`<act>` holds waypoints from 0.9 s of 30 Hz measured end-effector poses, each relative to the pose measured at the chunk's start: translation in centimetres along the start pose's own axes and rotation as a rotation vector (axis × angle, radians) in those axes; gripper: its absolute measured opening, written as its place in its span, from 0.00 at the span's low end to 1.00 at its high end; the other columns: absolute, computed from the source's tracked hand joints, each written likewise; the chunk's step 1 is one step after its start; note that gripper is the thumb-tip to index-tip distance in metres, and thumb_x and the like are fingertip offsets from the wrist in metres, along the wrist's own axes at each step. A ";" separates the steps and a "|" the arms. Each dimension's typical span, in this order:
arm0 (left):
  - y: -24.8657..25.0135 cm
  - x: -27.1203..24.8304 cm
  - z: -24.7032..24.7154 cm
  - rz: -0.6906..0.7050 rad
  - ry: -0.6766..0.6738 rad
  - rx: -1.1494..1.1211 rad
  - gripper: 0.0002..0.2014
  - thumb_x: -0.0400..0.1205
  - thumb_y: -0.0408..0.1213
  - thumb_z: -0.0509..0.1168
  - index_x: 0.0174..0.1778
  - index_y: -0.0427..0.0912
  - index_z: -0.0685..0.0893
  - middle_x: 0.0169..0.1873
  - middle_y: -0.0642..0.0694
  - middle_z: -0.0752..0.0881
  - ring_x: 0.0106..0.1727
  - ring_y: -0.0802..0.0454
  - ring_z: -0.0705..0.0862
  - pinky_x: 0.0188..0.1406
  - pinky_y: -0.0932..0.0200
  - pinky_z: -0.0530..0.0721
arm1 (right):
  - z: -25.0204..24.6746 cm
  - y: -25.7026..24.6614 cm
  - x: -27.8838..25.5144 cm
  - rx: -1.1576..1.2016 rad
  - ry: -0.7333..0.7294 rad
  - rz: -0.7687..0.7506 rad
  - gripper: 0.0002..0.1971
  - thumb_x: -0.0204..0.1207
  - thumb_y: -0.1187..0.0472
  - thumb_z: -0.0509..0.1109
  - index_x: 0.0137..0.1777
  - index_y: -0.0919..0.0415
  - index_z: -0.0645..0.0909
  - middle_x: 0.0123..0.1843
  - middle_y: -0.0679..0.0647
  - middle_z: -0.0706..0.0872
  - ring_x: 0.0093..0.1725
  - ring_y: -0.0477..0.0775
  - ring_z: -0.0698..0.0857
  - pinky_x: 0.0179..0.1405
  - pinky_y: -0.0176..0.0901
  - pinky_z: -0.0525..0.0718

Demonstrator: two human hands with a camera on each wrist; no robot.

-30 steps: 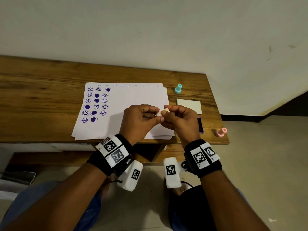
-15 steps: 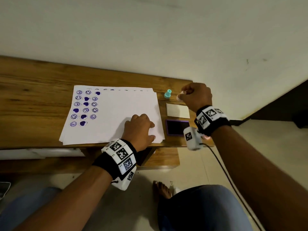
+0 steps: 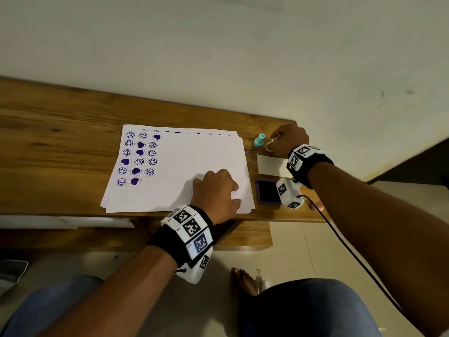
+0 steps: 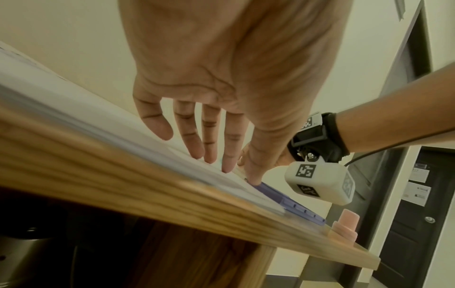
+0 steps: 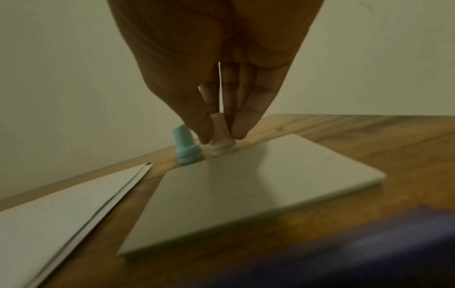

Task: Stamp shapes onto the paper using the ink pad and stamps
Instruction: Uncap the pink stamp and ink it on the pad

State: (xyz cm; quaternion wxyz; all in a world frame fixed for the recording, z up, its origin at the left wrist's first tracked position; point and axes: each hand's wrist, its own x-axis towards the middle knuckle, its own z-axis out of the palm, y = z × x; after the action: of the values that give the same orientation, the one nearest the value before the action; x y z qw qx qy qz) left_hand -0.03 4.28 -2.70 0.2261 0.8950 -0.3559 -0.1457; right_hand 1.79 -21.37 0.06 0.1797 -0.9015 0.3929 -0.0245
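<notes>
A stack of white paper (image 3: 194,161) lies on the wooden table (image 3: 60,142), with purple smileys and hearts stamped at its left. My left hand (image 3: 216,190) rests flat on the paper's near right corner, fingers (image 4: 209,144) straight. My right hand (image 3: 286,141) is at the back right and pinches a white stamp (image 5: 221,144) by its stem, its base set on the table next to the teal stamp (image 5: 185,148) (image 3: 259,140). The open purple ink pad (image 3: 267,192) lies right of the paper, its white lid (image 3: 271,164) just behind it.
A pink stamp (image 4: 344,226) stands near the table's front right edge. The wall runs close behind the table. The table's right edge is just past my right hand, with tiled floor (image 3: 291,251) below.
A second ago both hands held the white stamp over the paper. My right hand carried it to the back right beside the teal stamp and lowered it; my left hand settled flat on the paper.
</notes>
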 end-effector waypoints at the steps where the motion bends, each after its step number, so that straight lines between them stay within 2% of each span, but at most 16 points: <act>1: 0.0 0.0 -0.1 0.000 0.012 -0.003 0.18 0.80 0.52 0.67 0.64 0.51 0.84 0.66 0.54 0.80 0.69 0.48 0.74 0.68 0.42 0.69 | -0.2 0.0 -0.1 0.000 0.008 0.008 0.16 0.61 0.52 0.84 0.50 0.48 0.88 0.51 0.48 0.87 0.47 0.48 0.82 0.43 0.36 0.76; 3: 0.1 0.0 -0.3 0.008 0.042 -0.020 0.18 0.80 0.52 0.65 0.64 0.51 0.84 0.66 0.54 0.81 0.69 0.48 0.75 0.68 0.43 0.70 | -1.2 0.1 -0.7 0.018 0.037 0.028 0.20 0.59 0.48 0.85 0.53 0.47 0.88 0.54 0.48 0.88 0.49 0.49 0.83 0.45 0.38 0.77; 6: 0.1 -0.3 -0.5 0.065 0.084 -0.108 0.17 0.81 0.50 0.66 0.64 0.49 0.85 0.64 0.51 0.83 0.66 0.48 0.78 0.66 0.45 0.77 | -3.5 0.7 -2.7 0.061 0.079 0.004 0.18 0.65 0.49 0.83 0.55 0.49 0.89 0.55 0.51 0.91 0.55 0.53 0.87 0.53 0.42 0.82; 10: 0.7 -1.4 0.0 0.194 0.067 -0.244 0.15 0.80 0.46 0.68 0.61 0.47 0.87 0.57 0.50 0.86 0.58 0.51 0.82 0.59 0.53 0.82 | -6.2 3.6 -8.3 0.140 0.210 0.042 0.13 0.68 0.53 0.79 0.53 0.48 0.89 0.48 0.45 0.90 0.55 0.53 0.89 0.58 0.45 0.85; 12: 1.3 -2.1 0.5 0.229 0.047 -0.260 0.13 0.80 0.45 0.68 0.59 0.46 0.88 0.55 0.50 0.87 0.55 0.53 0.83 0.56 0.55 0.83 | -6.5 5.8 -11.6 0.165 0.264 0.097 0.15 0.69 0.50 0.79 0.56 0.50 0.89 0.51 0.46 0.92 0.55 0.53 0.89 0.60 0.48 0.85; 14: 1.9 -2.6 1.0 0.256 0.026 -0.256 0.12 0.80 0.44 0.68 0.57 0.47 0.89 0.52 0.51 0.88 0.50 0.55 0.84 0.52 0.60 0.82 | -5.9 8.0 -14.7 0.178 0.290 0.125 0.19 0.71 0.46 0.78 0.59 0.52 0.89 0.54 0.50 0.92 0.55 0.54 0.89 0.60 0.49 0.84; 17: 2.6 -3.0 1.7 0.286 -0.006 -0.277 0.11 0.81 0.43 0.68 0.55 0.47 0.90 0.48 0.52 0.89 0.47 0.58 0.83 0.49 0.64 0.81 | -3.8 10.5 -17.4 0.180 0.262 0.158 0.23 0.70 0.42 0.78 0.61 0.53 0.88 0.57 0.54 0.90 0.57 0.56 0.87 0.55 0.46 0.80; 20: 2.9 -3.1 2.3 0.297 0.001 -0.310 0.10 0.80 0.42 0.68 0.53 0.46 0.91 0.46 0.52 0.90 0.44 0.59 0.83 0.47 0.67 0.80 | -2.4 11.4 -17.5 0.206 0.238 0.182 0.25 0.70 0.41 0.77 0.63 0.52 0.87 0.58 0.54 0.88 0.57 0.56 0.86 0.52 0.45 0.78; 23: 3.0 -3.1 2.8 0.294 0.017 -0.354 0.10 0.80 0.42 0.69 0.53 0.45 0.91 0.45 0.51 0.90 0.44 0.58 0.84 0.49 0.64 0.83 | -1.8 11.7 -16.8 0.187 0.208 0.197 0.21 0.73 0.45 0.75 0.65 0.51 0.86 0.57 0.54 0.89 0.57 0.56 0.86 0.53 0.45 0.79; 25: 3.0 -3.1 3.0 0.284 0.026 -0.378 0.10 0.80 0.42 0.69 0.54 0.46 0.91 0.45 0.51 0.90 0.45 0.59 0.85 0.49 0.63 0.84 | -1.4 11.9 -16.6 0.212 0.188 0.222 0.17 0.74 0.50 0.75 0.63 0.52 0.87 0.55 0.53 0.91 0.56 0.56 0.88 0.54 0.43 0.78; 27: 3.0 -3.1 3.0 0.261 0.036 -0.413 0.09 0.80 0.42 0.70 0.54 0.47 0.90 0.46 0.52 0.90 0.44 0.60 0.85 0.47 0.68 0.83 | -1.4 11.9 -16.8 0.257 0.221 0.239 0.13 0.74 0.53 0.76 0.58 0.53 0.89 0.52 0.52 0.92 0.54 0.54 0.89 0.56 0.42 0.81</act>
State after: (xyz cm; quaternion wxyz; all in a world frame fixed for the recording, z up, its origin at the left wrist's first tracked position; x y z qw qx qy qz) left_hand -5.16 3.60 -3.48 0.4277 0.7786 -0.4272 -0.1688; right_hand -18.33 -17.19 -1.11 0.2507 -0.8101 0.5079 -0.1517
